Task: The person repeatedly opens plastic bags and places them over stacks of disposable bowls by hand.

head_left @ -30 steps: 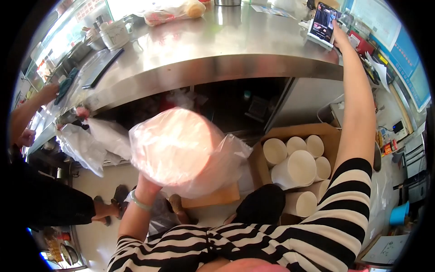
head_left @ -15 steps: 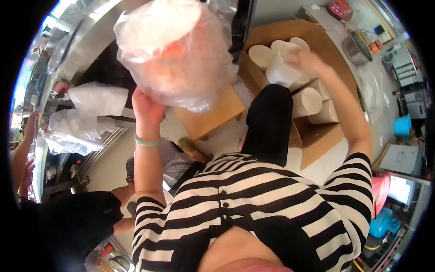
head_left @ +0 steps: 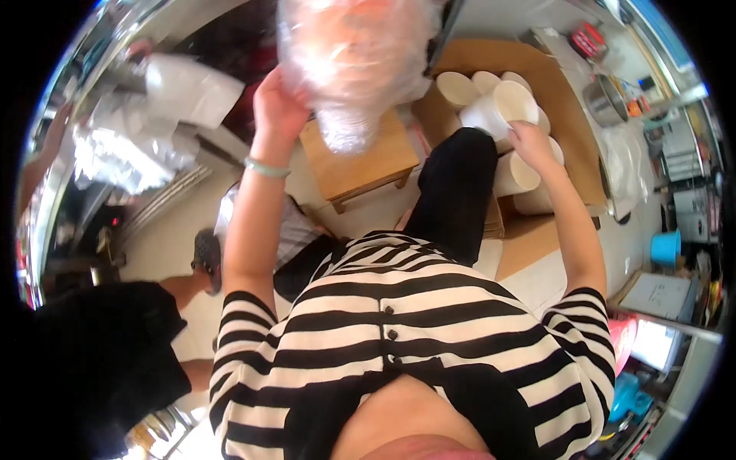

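A clear plastic bag with pale and orange round contents hangs at the top of the view; what the contents are cannot be made out. My left hand is closed on the bag's left side, its fingers partly hidden behind the plastic. On the right, my right hand grips the rim of a white paper tub, tilted with its round end up. That tub lies over other white tubs in an open cardboard box.
Below the bag stands a small wooden stool. White plastic bags lie on a counter at left. A co-worker's dark-clothed leg and sandal are at lower left. A metal pot and blue bucket stand at right.
The bag and my left hand have moved up and to the right in view. My right hand has gone from above the tub stack to its near rim, and the stack has tilted.
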Motion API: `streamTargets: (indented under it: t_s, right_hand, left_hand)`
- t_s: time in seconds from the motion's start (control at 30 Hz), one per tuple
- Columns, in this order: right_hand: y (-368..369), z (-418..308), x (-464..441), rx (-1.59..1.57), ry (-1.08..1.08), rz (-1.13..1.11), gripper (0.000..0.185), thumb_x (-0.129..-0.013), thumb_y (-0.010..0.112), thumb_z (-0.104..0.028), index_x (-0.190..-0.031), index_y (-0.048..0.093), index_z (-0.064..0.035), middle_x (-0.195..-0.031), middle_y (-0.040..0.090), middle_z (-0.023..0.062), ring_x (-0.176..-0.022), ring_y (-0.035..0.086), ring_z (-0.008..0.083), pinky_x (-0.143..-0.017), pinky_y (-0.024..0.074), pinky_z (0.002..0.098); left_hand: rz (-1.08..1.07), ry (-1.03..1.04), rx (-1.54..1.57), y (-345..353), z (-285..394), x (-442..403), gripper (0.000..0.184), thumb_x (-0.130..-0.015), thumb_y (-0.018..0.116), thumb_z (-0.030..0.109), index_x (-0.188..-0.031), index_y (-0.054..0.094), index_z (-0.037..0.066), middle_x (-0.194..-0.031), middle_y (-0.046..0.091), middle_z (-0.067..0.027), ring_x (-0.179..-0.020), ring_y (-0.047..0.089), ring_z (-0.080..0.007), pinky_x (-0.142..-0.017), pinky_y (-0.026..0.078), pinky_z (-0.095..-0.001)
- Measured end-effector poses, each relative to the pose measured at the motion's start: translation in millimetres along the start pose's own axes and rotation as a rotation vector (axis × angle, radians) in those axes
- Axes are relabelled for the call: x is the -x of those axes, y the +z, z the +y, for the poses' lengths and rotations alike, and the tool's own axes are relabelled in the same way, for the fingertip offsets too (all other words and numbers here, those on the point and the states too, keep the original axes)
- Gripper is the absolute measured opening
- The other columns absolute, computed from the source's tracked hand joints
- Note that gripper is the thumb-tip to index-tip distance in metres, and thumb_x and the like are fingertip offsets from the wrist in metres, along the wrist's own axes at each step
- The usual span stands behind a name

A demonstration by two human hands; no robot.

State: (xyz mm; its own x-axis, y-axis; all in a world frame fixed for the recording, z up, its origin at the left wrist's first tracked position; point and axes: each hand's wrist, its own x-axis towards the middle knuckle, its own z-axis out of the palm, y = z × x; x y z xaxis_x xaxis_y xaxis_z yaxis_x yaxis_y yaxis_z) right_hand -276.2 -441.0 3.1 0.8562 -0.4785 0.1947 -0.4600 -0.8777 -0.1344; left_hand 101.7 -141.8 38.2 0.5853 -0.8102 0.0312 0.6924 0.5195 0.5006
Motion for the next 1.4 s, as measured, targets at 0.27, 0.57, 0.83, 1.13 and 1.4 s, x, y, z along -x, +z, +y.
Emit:
streamTargets:
  t_s: [0.27, 0.57, 0.83, 1.13, 1.4]
  right_hand:
    - [-31, -15, -1, 0.191, -0.012, 0.005, 0.016, -0.081, 0.057, -0.018, -0.088, 0.064, -0.0046, -0.082, 0.062, 0.0169, -0.083, 0.06, 0.0347, -0.072, 0.0473, 0.0435]
    - [-204, -84, -74, -0.246, 0.048, 0.693, 0.027, -0.089, 0.055, -0.022, -0.104, 0.061, -0.0012, -0.089, 0.066, 0.0059, -0.077, 0.063, 0.0176, -0.072, 0.0473, 0.0287]
    - [-226, -252, -95, -0.914, -0.456, 0.092, 0.034, -0.085, 0.054, -0.014, -0.116, 0.055, 0.0007, -0.081, 0.065, 0.0111, -0.066, 0.063, 0.0153, -0.059, 0.0531, 0.0276]
    - [-168, -196, -146, -1.161, -0.041, -0.172, 0.046, -0.087, 0.053, -0.02, -0.131, 0.045, -0.0093, -0.085, 0.061, 0.0062, -0.064, 0.061, 0.0125, -0.061, 0.0558, 0.0258]
    - [-145, -210, -148, -1.002, 0.016, -0.34, 0.054, -0.082, 0.053, -0.017, -0.134, 0.041, -0.0077, -0.081, 0.06, 0.0079, -0.061, 0.06, 0.0131, -0.059, 0.0551, 0.0266]
  left_hand:
    - [0.093, 0.026, -0.058, 14, 3, 15, 0.02, -0.084, 0.041, 0.013, -0.09, 0.055, 0.001, -0.086, 0.059, -0.0085, -0.08, 0.055, -0.0224, -0.076, 0.044, -0.0356]
    - [-0.029, -0.017, -0.246, 14, 1, 13, 0.035, -0.081, 0.039, 0.005, -0.114, 0.05, -0.002, -0.109, 0.058, -0.0108, -0.101, 0.054, -0.0233, -0.09, 0.042, -0.0372]
    - [-0.008, -0.006, -0.254, -2, -3, 4, 0.036, -0.084, 0.041, 0.007, -0.117, 0.047, -0.005, -0.113, 0.057, -0.0134, -0.104, 0.055, -0.0265, -0.093, 0.042, -0.0418]
    - [-0.025, -0.041, -0.398, -19, -1, 9, 0.037, -0.08, 0.044, 0.0, -0.117, 0.047, 0.0, -0.105, 0.059, -0.0108, -0.096, 0.058, -0.0204, -0.088, 0.045, -0.0367]
    - [-0.285, 0.211, -0.585, 135, 68, 56, 0.043, -0.09, 0.043, 0.008, -0.129, 0.034, -0.007, -0.109, 0.059, -0.0195, -0.092, 0.063, -0.0293, -0.086, 0.05, -0.0399]
